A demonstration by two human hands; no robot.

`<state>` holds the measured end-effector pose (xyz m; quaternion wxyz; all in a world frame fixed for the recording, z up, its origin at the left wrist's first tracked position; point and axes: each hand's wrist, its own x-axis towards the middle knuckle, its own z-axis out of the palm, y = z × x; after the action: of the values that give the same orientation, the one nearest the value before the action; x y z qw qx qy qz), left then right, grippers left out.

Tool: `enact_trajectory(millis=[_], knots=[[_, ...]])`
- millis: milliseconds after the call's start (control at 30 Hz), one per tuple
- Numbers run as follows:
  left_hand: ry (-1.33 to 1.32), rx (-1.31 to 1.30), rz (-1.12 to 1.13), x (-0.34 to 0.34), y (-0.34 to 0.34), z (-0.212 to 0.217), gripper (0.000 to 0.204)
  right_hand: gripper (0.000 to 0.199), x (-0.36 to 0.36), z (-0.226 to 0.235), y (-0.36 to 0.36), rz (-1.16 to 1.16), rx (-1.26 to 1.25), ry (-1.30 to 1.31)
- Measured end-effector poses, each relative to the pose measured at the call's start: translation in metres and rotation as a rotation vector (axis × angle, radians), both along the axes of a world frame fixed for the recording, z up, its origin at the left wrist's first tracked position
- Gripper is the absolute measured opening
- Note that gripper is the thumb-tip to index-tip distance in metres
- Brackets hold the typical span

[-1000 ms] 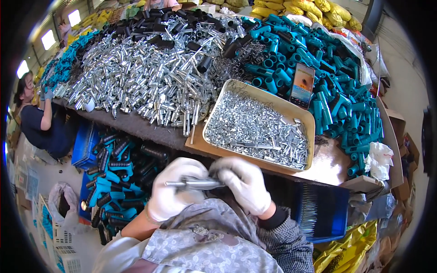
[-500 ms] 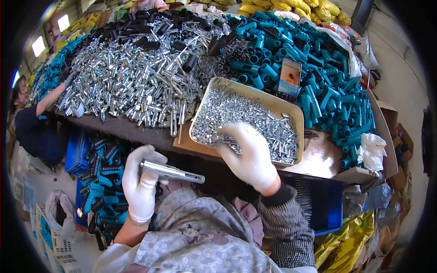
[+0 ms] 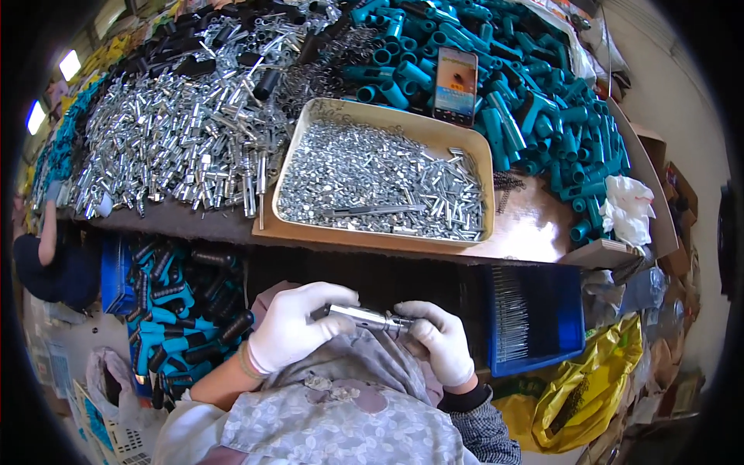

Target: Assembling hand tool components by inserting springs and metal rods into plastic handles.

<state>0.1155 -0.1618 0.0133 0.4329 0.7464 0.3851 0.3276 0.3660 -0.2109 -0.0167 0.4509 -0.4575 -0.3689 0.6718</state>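
Note:
In front of my lap, my left hand, in a white glove, is closed round the left part of a shiny metal tube. The gloved fingers of my right hand pinch the tube's right end; whether they also hold a small part there is hidden. Beyond my hands, a cream tray full of small silvery metal parts sits on the table edge. A pair of tweezers seems to lie on those parts.
A heap of silvery metal parts covers the table's left. Teal plastic housings pile up at right, a phone leaning on them. Below stand a blue bin with metal rods and teal-black handles. A co-worker is at far left.
My right hand has left the tray and come down to the tube's right end. My left hand has carried the tube lower and to the right. The view has shifted too.

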Motion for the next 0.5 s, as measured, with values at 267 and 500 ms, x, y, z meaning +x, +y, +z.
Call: enact_trajectory(millis=[267,500], knots=[[0.399,0.440,-0.265,0.003,-0.003,-0.005,0.034,0.039,-0.031,-0.019,-0.007,0.338,-0.018,0.098],[0.305,0.223,-0.082,0.006,-0.005,-0.005,0.028,0.063,0.005,-0.030,0.003,0.123,-0.064,0.203]])
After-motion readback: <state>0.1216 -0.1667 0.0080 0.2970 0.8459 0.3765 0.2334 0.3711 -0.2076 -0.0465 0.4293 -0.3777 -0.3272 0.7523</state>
